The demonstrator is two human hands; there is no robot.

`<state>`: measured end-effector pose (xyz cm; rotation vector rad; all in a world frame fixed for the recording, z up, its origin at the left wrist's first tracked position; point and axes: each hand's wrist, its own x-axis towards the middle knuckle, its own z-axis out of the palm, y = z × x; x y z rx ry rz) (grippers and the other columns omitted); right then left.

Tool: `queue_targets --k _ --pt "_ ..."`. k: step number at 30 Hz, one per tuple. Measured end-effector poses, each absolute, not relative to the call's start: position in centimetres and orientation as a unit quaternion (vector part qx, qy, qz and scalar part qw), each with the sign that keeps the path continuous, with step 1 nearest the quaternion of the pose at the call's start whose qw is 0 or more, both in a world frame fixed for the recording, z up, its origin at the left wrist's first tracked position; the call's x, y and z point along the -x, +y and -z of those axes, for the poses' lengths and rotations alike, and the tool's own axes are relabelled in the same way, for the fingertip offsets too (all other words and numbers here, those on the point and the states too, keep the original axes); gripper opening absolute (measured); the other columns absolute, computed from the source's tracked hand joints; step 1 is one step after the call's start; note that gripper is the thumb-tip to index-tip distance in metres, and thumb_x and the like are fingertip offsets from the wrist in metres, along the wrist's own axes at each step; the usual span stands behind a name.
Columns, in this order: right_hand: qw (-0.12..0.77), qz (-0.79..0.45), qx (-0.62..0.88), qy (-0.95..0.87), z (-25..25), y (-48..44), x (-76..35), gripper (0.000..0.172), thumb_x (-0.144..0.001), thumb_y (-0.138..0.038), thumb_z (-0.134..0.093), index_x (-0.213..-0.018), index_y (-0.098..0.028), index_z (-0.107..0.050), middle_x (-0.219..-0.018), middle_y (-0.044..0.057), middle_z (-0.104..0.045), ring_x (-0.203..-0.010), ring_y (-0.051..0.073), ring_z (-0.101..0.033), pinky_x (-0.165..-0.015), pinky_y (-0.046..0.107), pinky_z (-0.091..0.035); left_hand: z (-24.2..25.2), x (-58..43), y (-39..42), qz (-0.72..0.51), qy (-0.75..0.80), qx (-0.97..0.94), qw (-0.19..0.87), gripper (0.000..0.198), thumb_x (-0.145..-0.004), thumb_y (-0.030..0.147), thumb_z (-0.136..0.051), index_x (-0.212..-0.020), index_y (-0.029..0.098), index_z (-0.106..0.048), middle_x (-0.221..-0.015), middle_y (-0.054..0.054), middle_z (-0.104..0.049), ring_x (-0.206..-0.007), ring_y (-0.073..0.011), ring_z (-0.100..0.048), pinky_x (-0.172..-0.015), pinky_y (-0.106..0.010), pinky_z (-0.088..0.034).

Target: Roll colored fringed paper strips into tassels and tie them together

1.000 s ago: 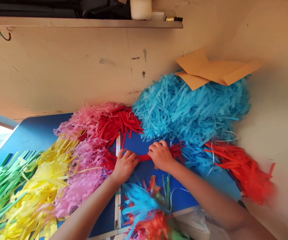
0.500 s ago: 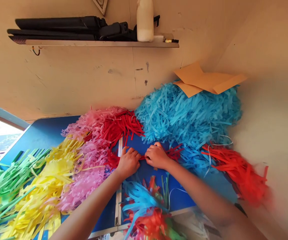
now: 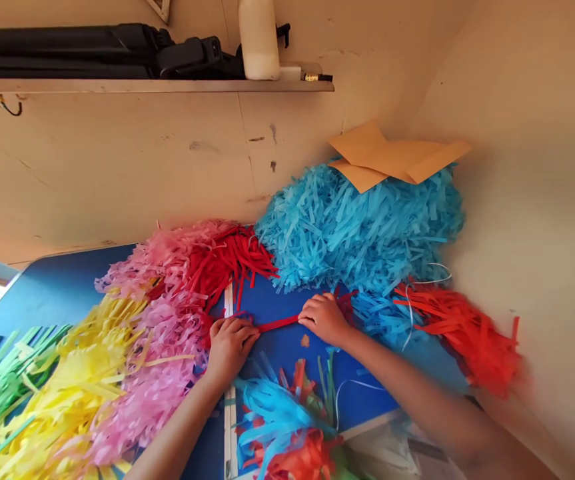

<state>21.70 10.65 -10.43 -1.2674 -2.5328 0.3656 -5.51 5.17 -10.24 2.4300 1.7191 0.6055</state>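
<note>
A narrow red strip of tissue paper (image 3: 278,325) runs taut between my two hands, just above the blue tabletop (image 3: 272,350). My left hand (image 3: 230,343) is closed on its left end, beside the pink fringed paper (image 3: 174,333). My right hand (image 3: 324,319) pinches the other side, with red fringe showing just beyond its fingers. Red fringed paper (image 3: 230,257) lies behind my left hand. Below the strip, nearer to me, is a bunch of mixed blue, red and green fringe (image 3: 287,407).
A large light-blue fringe pile (image 3: 362,227) stands against the wall, with brown paper (image 3: 397,157) on top. Yellow fringe (image 3: 74,373) and green fringe (image 3: 12,380) spread leftward. Red fringe (image 3: 472,333) and white string (image 3: 410,313) lie right. A shelf (image 3: 167,86) hangs above.
My hands have moved apart, the left one going left and nearer to me, so a longer red strip shows between them. The camera view has shifted slightly rightward.
</note>
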Motion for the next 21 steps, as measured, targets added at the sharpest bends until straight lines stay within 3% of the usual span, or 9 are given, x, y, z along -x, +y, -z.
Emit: queue_targets --k 6,17,21 --pt "0.143 -0.167 0.488 -0.845 10.3 11.1 -21.3 0.012 -0.090 -0.029 -0.070 -0.080 -0.023 -0.072 -0.087 -0.001 -0.070 -0.089 0.018 -0.057 -0.078 0.032 -0.030 10.0 5.2 5.9 -0.191 0.597 -0.775 0.078 0.028 -0.094 0.041 -0.052 -0.086 0.026 -0.074 -0.095 -0.005 -0.075 -0.094 -0.0251 -0.064 -0.090 -0.045 -0.038" --pt "0.075 -0.182 0.540 -0.818 9.5 12.5 -20.3 0.020 -0.084 -0.030 -0.072 -0.067 -0.022 -0.066 -0.080 0.000 -0.068 -0.086 0.019 -0.058 -0.073 0.032 -0.030 9.5 4.6 6.7 -0.139 0.631 -0.757 0.098 0.020 -0.089 0.036 -0.058 -0.075 0.024 -0.067 -0.087 -0.003 -0.072 -0.090 -0.0254 -0.063 -0.088 -0.045 -0.038" --pt "0.063 -0.154 0.534 -0.829 8.7 12.4 -19.9 0.012 -0.083 -0.031 -0.072 -0.080 -0.021 -0.067 -0.084 0.001 -0.068 -0.086 0.020 -0.056 -0.074 0.032 -0.030 8.8 3.9 6.9 -0.130 0.627 -0.764 0.073 0.011 -0.088 0.028 -0.060 -0.091 0.026 -0.070 -0.093 -0.004 -0.071 -0.094 -0.0269 -0.061 -0.094 -0.050 -0.036"
